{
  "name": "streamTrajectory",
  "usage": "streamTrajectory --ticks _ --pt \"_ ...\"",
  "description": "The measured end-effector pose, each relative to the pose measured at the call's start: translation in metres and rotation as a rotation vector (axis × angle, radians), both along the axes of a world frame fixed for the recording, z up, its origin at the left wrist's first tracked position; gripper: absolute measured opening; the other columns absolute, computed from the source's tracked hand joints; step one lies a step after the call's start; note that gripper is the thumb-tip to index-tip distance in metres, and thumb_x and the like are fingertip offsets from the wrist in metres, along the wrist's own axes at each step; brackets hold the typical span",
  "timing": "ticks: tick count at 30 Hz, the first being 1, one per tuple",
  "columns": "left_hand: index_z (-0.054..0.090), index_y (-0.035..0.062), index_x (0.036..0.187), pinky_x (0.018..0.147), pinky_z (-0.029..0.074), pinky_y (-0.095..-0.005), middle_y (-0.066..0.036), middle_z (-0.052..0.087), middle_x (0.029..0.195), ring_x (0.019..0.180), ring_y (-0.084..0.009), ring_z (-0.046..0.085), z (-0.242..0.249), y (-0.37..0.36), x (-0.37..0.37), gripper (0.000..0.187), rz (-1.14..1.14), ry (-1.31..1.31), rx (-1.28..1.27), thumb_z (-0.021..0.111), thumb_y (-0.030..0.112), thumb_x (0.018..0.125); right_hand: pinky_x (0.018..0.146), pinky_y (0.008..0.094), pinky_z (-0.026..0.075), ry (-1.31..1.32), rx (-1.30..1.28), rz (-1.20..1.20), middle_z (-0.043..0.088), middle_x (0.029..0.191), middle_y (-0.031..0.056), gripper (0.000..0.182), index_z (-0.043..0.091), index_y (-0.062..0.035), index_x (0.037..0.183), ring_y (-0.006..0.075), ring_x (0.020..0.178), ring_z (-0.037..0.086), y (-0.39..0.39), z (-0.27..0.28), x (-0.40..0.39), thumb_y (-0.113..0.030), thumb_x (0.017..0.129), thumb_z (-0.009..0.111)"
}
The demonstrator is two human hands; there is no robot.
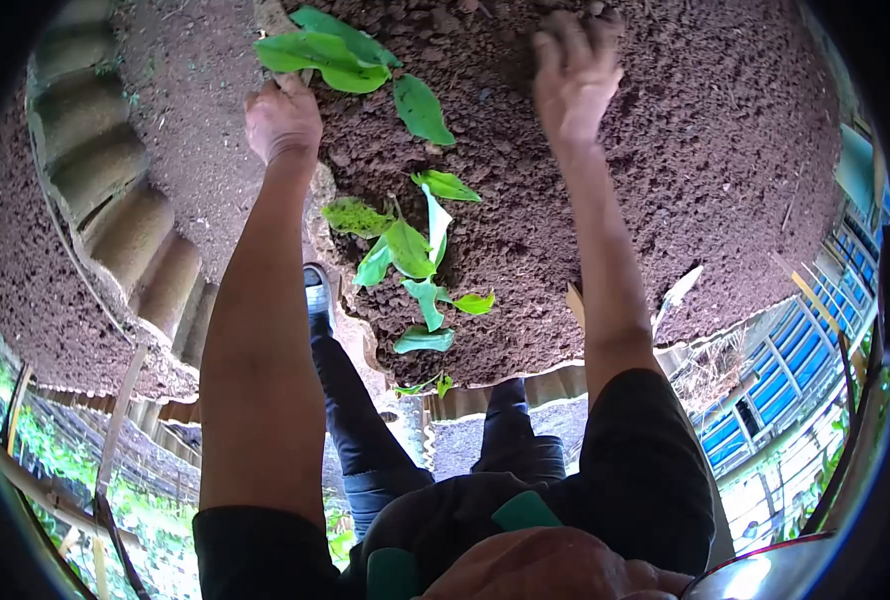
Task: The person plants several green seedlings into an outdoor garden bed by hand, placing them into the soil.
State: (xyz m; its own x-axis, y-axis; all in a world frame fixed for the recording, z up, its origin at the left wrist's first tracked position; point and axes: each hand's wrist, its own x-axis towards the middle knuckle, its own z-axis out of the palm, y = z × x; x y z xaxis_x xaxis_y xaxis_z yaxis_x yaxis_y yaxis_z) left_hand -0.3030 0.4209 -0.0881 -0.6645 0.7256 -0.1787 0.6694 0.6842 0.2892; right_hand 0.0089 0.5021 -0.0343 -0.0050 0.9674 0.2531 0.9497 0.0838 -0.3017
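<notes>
My left hand (285, 118) is closed at the left edge of the soil bed, with the base of a leafy plant (327, 62) at its fingertips. Broad green leaves spread to the right from there, one of them lying lower on the soil (505, 215). Over on the right, my right hand (577, 80) reaches down to the loose brown soil, its fingers apart and bent; their tips are partly lost against the dirt. Between my forearms stands a row of other green plants (409, 248), some with drooping or folded leaves.
A corrugated sheet edging (130, 235) curves along the bed on the left, beside a dirt path (190, 130). Near my right forearm a pale stake (677, 295) sticks out of the soil. Blue slatted panels (765, 385) stand at the right. My shoe (317, 295) is by the bed's edge.
</notes>
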Motion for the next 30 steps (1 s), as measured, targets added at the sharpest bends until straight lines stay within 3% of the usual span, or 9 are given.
streamTrajectory --ticks 7,11,12,13,15,23,25,28,30 --pt "0.074 0.0039 0.114 0.093 0.054 -0.0574 -0.031 0.066 0.117 0.107 -0.0444 0.067 0.018 0.009 0.0 0.067 -0.009 -0.039 -0.179 0.028 0.051 0.103 0.102 0.0525 0.041 0.127 0.054 0.655 0.056 0.138 0.0192 0.038 0.064 -0.0129 0.133 0.0388 0.117 0.052 -0.01 0.009 -0.084 -0.021 0.096 0.064" --pt "0.075 0.0014 0.111 0.091 0.055 -0.0555 -0.033 0.067 0.113 0.103 -0.0443 0.069 0.024 0.01 0.002 0.072 -0.022 -0.056 -0.203 0.024 0.051 0.103 0.106 0.0539 0.041 -0.076 0.112 0.178 0.055 0.142 0.0202 0.041 0.063 -0.0157 0.139 0.0412 0.123 0.051 0.033 -0.001 -0.035 -0.023 0.099 0.061" --pt "0.074 -0.0009 0.11 0.087 0.056 -0.0539 -0.028 0.066 0.111 0.099 -0.0434 0.068 0.015 0.009 -0.003 0.054 -0.04 0.014 -0.174 0.043 0.043 0.099 0.106 0.0543 0.041 -0.064 0.077 0.142 0.054 0.143 0.0206 0.041 0.063 -0.0163 0.139 0.0419 0.124 0.051 0.025 -0.002 -0.014 -0.024 0.099 0.062" --pt "0.075 -0.0003 0.107 0.09 0.056 -0.0543 -0.03 0.067 0.109 0.1 -0.0456 0.069 0.008 0.01 -0.008 0.059 -0.048 0.044 -0.171 0.036 0.044 0.1 0.106 0.0546 0.041 -0.056 0.044 0.104 0.054 0.144 0.021 0.041 0.064 -0.017 0.139 0.0426 0.126 0.05 0.01 -0.001 0.001 -0.024 0.099 0.062" --pt "0.077 0.0008 0.102 0.097 0.055 -0.0552 -0.034 0.071 0.103 0.102 -0.05 0.07 -0.007 0.007 -0.019 0.071 -0.065 0.097 -0.172 0.022 0.047 0.102 0.105 0.0548 0.041 -0.226 0.034 0.146 0.053 0.145 0.022 0.04 0.065 -0.0175 0.138 0.0423 0.125 0.05 -0.039 -0.004 0.016 -0.026 0.099 0.063" --pt "0.075 -0.0003 0.108 0.097 0.055 -0.0542 -0.034 0.071 0.104 0.105 -0.05 0.07 -0.045 0.006 -0.054 0.071 -0.201 0.27 -0.238 0.019 0.044 0.104 0.091 0.0484 0.048 0.033 -0.026 0.247 0.058 0.138 0.0167 0.037 0.073 -0.0156 0.124 0.0395 0.11 0.055 -0.127 0.009 -0.027 -0.009 0.089 0.064" --pt "0.074 0.0008 0.108 0.093 0.055 -0.0537 -0.031 0.071 0.105 0.102 -0.0487 0.069 -0.048 0.009 -0.062 0.058 -0.231 0.29 -0.23 0.031 0.039 0.103 0.09 0.0459 0.051 0.114 -0.026 0.383 0.057 0.139 0.0182 0.039 0.072 -0.0123 0.123 0.0373 0.107 0.056 -0.114 0.003 -0.047 -0.003 0.085 0.066" --pt "0.067 0.0043 0.119 0.087 0.055 -0.0499 -0.023 0.069 0.109 0.101 -0.0434 0.068 -0.043 0.001 -0.052 0.035 -0.297 0.369 -0.26 0.047 0.027 0.102 0.091 0.046 0.054 0.681 -0.082 0.471 0.052 0.145 0.0224 0.047 0.067 -0.0029 0.125 0.0394 0.117 0.056 -0.119 0.007 -0.076 0.008 0.08 0.067" --pt "0.062 0.0076 0.123 0.076 0.058 -0.0467 -0.018 0.071 0.109 0.089 -0.0367 0.072 -0.035 0.001 -0.045 0.031 -0.368 0.451 -0.315 0.049 0.026 0.102 0.087 0.0445 0.057 0.621 0.061 0.396 0.057 0.138 0.0231 0.049 0.066 -0.0037 0.129 0.0375 0.113 0.061 -0.125 0.007 -0.069 0.007 0.081 0.07"
